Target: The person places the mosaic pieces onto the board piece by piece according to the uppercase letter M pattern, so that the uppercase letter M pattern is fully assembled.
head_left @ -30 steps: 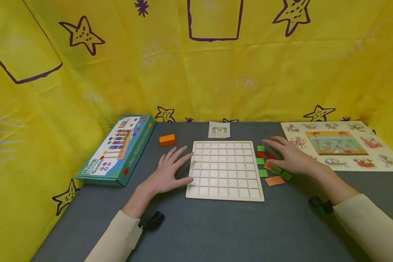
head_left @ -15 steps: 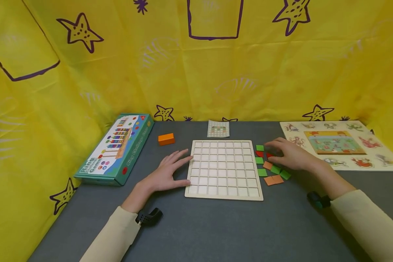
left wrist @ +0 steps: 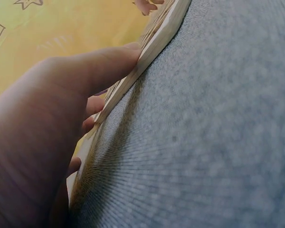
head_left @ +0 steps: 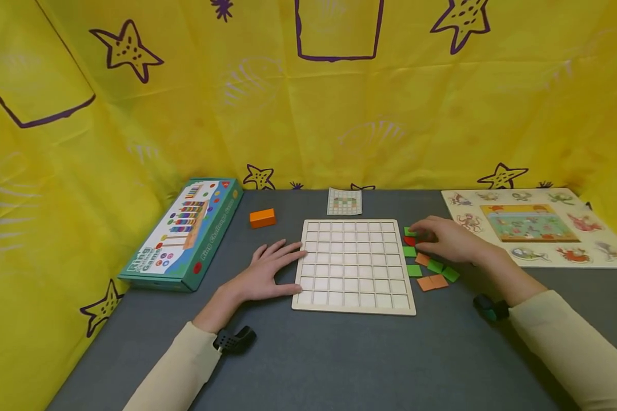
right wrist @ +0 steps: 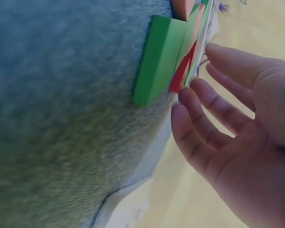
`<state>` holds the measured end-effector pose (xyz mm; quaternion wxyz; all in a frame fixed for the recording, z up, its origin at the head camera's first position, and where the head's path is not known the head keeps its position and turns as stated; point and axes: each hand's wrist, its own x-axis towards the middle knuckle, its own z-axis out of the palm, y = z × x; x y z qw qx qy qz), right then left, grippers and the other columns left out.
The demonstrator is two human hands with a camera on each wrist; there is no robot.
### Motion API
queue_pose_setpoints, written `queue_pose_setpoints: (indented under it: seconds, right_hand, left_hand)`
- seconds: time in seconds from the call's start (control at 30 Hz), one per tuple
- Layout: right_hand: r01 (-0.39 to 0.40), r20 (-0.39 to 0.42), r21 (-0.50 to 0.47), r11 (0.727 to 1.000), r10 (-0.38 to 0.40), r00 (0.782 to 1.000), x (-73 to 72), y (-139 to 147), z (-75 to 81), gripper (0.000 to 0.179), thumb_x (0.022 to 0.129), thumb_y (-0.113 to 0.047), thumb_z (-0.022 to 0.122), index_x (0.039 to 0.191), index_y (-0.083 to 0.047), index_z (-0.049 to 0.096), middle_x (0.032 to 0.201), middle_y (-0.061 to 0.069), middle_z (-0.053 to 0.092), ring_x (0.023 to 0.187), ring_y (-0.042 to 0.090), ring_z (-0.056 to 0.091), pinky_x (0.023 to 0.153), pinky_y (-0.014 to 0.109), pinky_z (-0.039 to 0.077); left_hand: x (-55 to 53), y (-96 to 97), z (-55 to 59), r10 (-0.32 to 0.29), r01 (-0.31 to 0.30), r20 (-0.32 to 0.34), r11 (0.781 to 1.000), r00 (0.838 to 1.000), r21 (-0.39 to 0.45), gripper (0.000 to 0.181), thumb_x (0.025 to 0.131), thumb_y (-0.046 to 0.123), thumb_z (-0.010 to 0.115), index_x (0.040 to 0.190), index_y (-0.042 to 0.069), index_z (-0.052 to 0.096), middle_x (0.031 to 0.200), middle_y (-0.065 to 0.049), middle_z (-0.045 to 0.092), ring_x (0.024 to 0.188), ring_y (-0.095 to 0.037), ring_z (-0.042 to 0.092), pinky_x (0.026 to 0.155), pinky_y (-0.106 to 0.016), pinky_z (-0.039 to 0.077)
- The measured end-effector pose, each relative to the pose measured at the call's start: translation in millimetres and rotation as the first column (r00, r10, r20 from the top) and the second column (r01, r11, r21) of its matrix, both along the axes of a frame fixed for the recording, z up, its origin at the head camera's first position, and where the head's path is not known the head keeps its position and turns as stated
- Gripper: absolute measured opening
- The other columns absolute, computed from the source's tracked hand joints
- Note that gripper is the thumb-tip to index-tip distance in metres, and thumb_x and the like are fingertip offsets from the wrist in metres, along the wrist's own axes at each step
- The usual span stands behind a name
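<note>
My left fingers spread, ungripping, on the grid board: keep pressure light | my right fingers half-curled, parted, empty near tiles: best pinch edges.

Middle of the table: board. Touching its left edge: left hand. Just beyond its far edge: card. Left of its far-left corner: block. Farther left, beside the block: box. Just right of the board: tiles. At the far ones: right hand. Far right, beyond the tiles: puzzle. Behind the table: curtain.
</note>
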<state>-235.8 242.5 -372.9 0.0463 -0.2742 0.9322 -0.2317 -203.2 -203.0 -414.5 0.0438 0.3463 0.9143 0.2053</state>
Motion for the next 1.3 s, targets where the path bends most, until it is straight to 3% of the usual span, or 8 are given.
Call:
queue_pose_setpoints:
  seconds: [0.17, 0.43, 0.73, 1.3]
  right_hand:
    - [-0.033, -0.008, 0.047, 0.998, 0.033, 0.999, -5.3, -8, 2.3, 0.033, 0.095, -0.009, 0.072, 0.126, -0.001, 0.066, 0.1, 0.006, 0.06, 0.08, 0.016, 0.054, 0.073, 0.041, 0.048]
    - [-0.078, -0.011, 0.066, 0.995, 0.079, 0.997, -9.8, -12, 2.8, 0.027, 0.094, -0.004, 0.071, 0.12, 0.0, 0.069, 0.098, 0.006, 0.06, 0.081, 0.018, 0.056, 0.072, 0.04, 0.049]
    - [-0.082, -0.012, 0.098, 0.992, 0.083, 0.996, -16.8, -15, -0.3, 0.024, 0.093, -0.004, 0.071, 0.117, 0.0, 0.071, 0.094, 0.005, 0.059, 0.079, 0.018, 0.054, 0.07, 0.038, 0.047]
    - [-0.071, 0.02, 0.129, 0.989, 0.069, 0.997, -13.9, -18, 0.9, 0.016, 0.093, -0.004, 0.071, 0.108, -0.003, 0.068, 0.093, 0.007, 0.058, 0.078, 0.02, 0.052, 0.071, 0.041, 0.048]
  left_hand:
    - [0.5, 0.0, 1.6, 0.007, -0.007, 0.014, 1.0, 1.0, 0.008, 0.08, 0.091, 0.057, 0.068, 0.157, 0.022, 0.04, 0.164, 0.001, 0.028, 0.151, -0.036, 0.014, 0.112, -0.068, 0.002]
    - [-0.7, 0.5, 1.0, 0.011, -0.011, 0.017, 1.0, 1.0, 0.004, 0.08, 0.091, 0.058, 0.067, 0.157, 0.023, 0.04, 0.165, 0.002, 0.027, 0.151, -0.035, 0.014, 0.112, -0.067, 0.002]
    - [-1.0, 0.9, 0.9, 0.01, -0.01, 0.016, 1.0, 1.0, 0.001, 0.08, 0.091, 0.06, 0.065, 0.157, 0.024, 0.04, 0.165, 0.004, 0.027, 0.151, -0.034, 0.014, 0.112, -0.066, 0.002]
    - [0.0, 0.9, 1.5, 0.004, -0.004, 0.023, 1.0, 1.0, 0.011, 0.079, 0.091, 0.057, 0.068, 0.157, 0.023, 0.041, 0.164, 0.002, 0.028, 0.151, -0.035, 0.014, 0.112, -0.066, 0.001]
